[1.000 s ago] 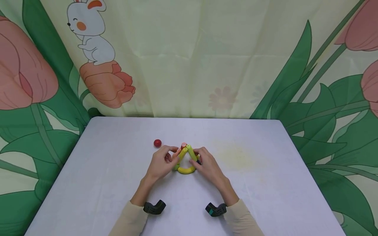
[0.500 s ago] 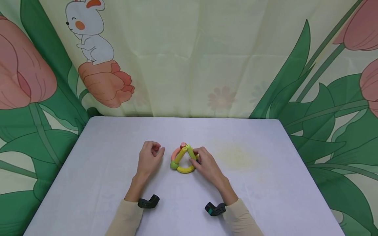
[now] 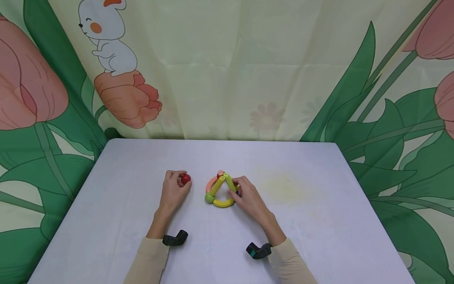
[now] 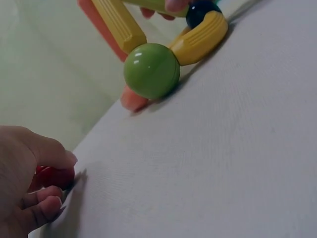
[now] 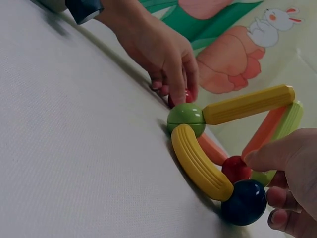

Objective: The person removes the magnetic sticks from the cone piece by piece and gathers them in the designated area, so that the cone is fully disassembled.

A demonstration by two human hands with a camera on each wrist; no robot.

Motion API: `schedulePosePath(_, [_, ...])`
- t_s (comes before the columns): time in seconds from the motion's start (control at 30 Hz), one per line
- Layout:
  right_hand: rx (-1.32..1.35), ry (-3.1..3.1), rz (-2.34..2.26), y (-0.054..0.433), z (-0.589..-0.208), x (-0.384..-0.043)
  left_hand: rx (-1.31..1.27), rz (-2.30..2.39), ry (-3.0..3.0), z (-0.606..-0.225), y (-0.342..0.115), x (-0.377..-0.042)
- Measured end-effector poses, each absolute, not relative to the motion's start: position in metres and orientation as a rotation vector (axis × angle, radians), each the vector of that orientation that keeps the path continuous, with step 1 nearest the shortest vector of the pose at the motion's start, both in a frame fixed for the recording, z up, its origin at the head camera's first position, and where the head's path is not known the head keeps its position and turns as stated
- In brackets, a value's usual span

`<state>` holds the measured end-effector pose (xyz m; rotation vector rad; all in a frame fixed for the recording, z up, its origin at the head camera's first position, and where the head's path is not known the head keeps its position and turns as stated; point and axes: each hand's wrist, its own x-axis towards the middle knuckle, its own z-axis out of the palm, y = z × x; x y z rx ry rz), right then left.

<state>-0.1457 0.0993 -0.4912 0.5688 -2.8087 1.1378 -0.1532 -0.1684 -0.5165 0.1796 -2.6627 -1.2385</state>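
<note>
My left hand (image 3: 173,191) pinches a red ball (image 3: 185,179) low over the table, left of a toy frame built from sticks and balls. A curved yellow stick (image 3: 223,203) joins the frame's green ball (image 3: 209,197) to its dark blue ball (image 5: 243,202). From the base, a straight yellow stick (image 3: 217,186) and a light green stick (image 3: 229,181) lean up toward each other. My right hand (image 3: 250,199) grips the light green stick on the frame's right side. Behind, a curved orange stick (image 3: 210,183) and another red ball (image 5: 236,169) show; fingers partly hide the right side.
The white table (image 3: 305,236) carries the frame near its middle. Behind its far edge hangs a curtain (image 3: 227,79) printed with a rabbit and tulips. Each wrist wears a black camera band (image 3: 175,239).
My left hand has left the frame's left side, moved left and taken hold of the loose red ball, shifting it slightly toward me. My right hand has stayed on the frame.
</note>
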Motion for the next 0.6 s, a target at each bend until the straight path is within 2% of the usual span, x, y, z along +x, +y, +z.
schedulePosePath(0.6, [0.571,-2.823,1.126,0.1028,-0.4932,-0.1479,0.182,-1.243,-2.646,-0.515,-0.1684,-0.1521])
